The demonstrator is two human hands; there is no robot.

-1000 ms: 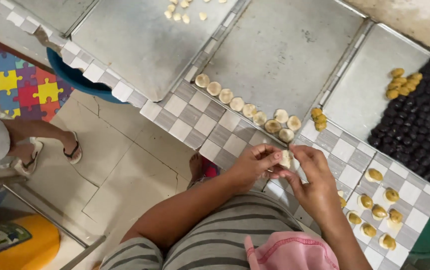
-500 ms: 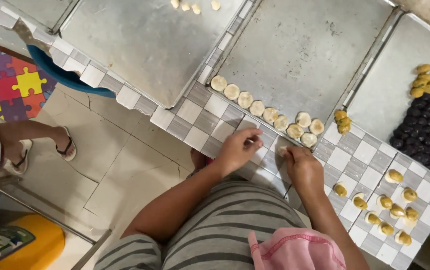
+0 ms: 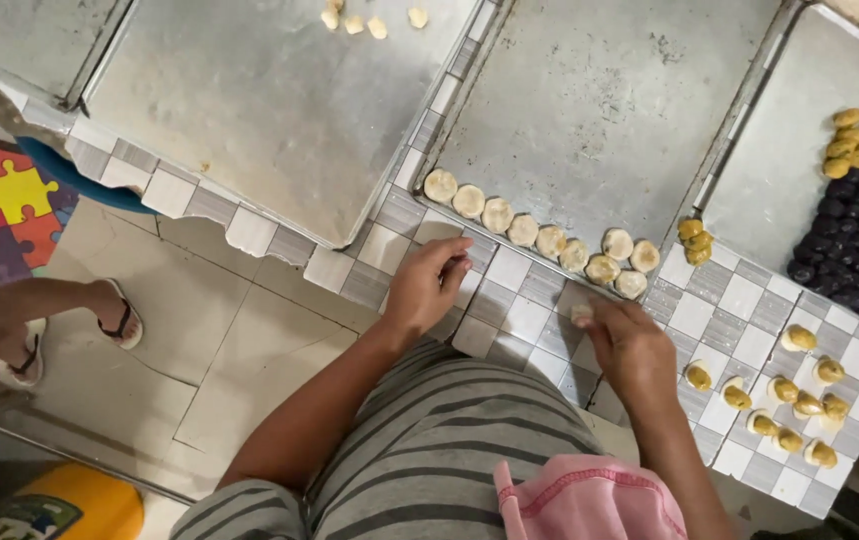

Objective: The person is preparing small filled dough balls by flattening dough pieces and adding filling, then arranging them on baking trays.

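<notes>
My right hand [image 3: 629, 345] pinched a small pale dough ball [image 3: 581, 314] in its fingertips, just below the row of pale dough rounds [image 3: 539, 240] lined along the grey metal tray's [image 3: 609, 110] near edge. My left hand [image 3: 427, 285] rested loosely open and empty on the tiled counter [image 3: 529, 315], left of the ball.

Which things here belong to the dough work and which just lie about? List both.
In hand: right hand holding pale dough piece; left hand on checked tile counter; row of round dough discs on grey metal tray.

Lying about: dark balls; puzzle-pattern mat; pink cloth.
</notes>
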